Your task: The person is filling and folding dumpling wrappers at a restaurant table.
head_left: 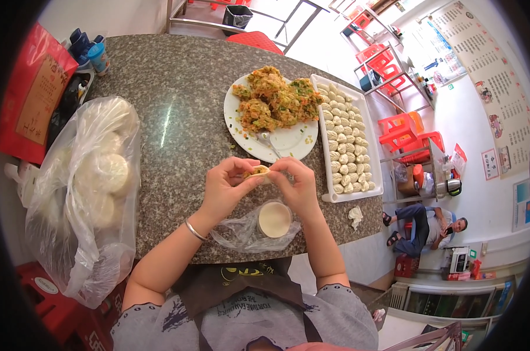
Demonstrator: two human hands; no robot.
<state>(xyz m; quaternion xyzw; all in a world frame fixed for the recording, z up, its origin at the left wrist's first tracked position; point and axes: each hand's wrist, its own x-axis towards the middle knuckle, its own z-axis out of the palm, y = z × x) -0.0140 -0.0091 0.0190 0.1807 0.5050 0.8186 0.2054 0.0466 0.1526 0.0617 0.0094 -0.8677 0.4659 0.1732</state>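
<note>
Between my two hands is a small dumpling point(257, 172), its wrapper folded round some orange filling. The fingers of my left hand point(223, 184) pinch one side of it, and my right hand point(296, 186) pinches the other. Just below my hands, a stack of round dough wrappers point(275, 220) sits on a clear plastic bag point(235, 234). Beyond them stands a white plate point(288, 145) heaped with orange and green filling point(276, 99). A metal spoon point(266, 139) rests on its near part. To the right, a white tray point(334, 198) holds rows of pleated dumplings point(347, 140).
A large clear bag of pale dough rounds point(112, 175) lies on the left of the speckled stone table point(171, 76). Behind it stand a red bag point(39, 93) and a blue cup point(98, 58). Crumpled tissue point(355, 217) lies near the right edge. A person point(429, 228) sits farther right.
</note>
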